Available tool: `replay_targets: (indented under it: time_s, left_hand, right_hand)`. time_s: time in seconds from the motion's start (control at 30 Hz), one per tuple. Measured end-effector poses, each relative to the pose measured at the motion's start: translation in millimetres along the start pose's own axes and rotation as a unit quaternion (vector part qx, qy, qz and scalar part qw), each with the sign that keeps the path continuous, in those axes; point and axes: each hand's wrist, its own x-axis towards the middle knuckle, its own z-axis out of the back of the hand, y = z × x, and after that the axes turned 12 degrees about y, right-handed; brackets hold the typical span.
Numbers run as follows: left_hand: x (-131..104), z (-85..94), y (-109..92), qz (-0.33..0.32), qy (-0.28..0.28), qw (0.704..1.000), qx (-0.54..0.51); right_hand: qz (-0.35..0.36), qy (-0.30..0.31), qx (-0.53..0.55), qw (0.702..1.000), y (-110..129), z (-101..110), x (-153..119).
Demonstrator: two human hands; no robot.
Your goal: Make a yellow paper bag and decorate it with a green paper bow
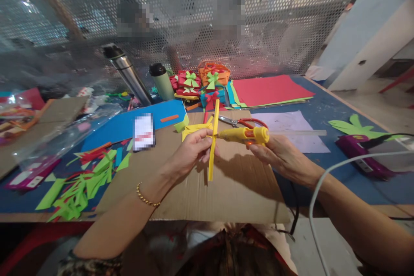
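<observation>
My left hand (198,144) pinches a narrow yellow paper strip (212,159), which stands nearly upright over the cardboard. In my right hand (278,153) is a yellow hot glue gun (242,135), its nozzle touching or very close to the strip. A clear glue stick (299,133) juts from the gun's back end. Behind my left fingers lies a folded yellow paper piece (194,129), partly hidden by the hand. Scissors (250,123) with orange-red handles rest just beyond the gun.
Cardboard (194,198) covers the blue table's front. Green paper scraps (80,189) lie left. Small bow-trimmed paper bags (211,78), a green tumbler (163,84) and a steel flask (129,73) stand behind. Red sheets (271,89) lie back right; a purple power strip (362,155) and white cable (323,177) are right.
</observation>
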Motion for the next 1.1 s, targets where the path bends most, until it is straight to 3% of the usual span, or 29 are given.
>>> replay_targets:
  time_s: [0.9, 1.1]
  left_hand:
    - [1, 6.4, -3, 0.007, 0.044, 0.999, -0.001]
    - [4, 9.7, -3, 0.004, 0.018, 1.0, 0.008]
  right_hand:
    - [0.007, 0.006, -0.039, 0.999, 3, -1, -3]
    - [0.005, 0.036, -0.041, 0.999, -2, -2, -6]
